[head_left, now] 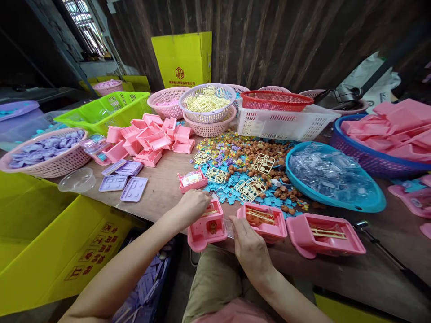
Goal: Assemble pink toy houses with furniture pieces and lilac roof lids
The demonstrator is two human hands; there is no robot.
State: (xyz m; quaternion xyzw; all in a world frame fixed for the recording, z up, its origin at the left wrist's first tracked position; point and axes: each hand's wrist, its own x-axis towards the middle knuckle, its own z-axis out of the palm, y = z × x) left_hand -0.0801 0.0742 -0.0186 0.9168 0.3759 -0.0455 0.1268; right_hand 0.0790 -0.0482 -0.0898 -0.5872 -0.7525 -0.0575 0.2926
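My left hand [194, 205] is closed over the far end of a pink toy box [199, 237] at the table's front edge; its fingertips are hidden, so what they grip cannot be seen. A small brown bear figure [213, 227] shows inside this box. My right hand [251, 246] is beside the left end of a second pink box [280, 228], fingers extended, nothing visible in them. That box holds cream-coloured pieces [260, 215]. Further right lies a third pink box [302, 237], also with cream pieces inside. Beyond my left hand sits a small pink tray [192, 181] with a printed packet.
Loose blue, brown and yellow pieces [232, 188] cover mid-table. Pink parts [148, 137] and purple plates [134, 189] lie left. A blue basin [336, 204] of clear parts stands right, near a metal rod [380, 244]. Baskets [208, 117] line the back; a yellow carton [63, 242] stands left.
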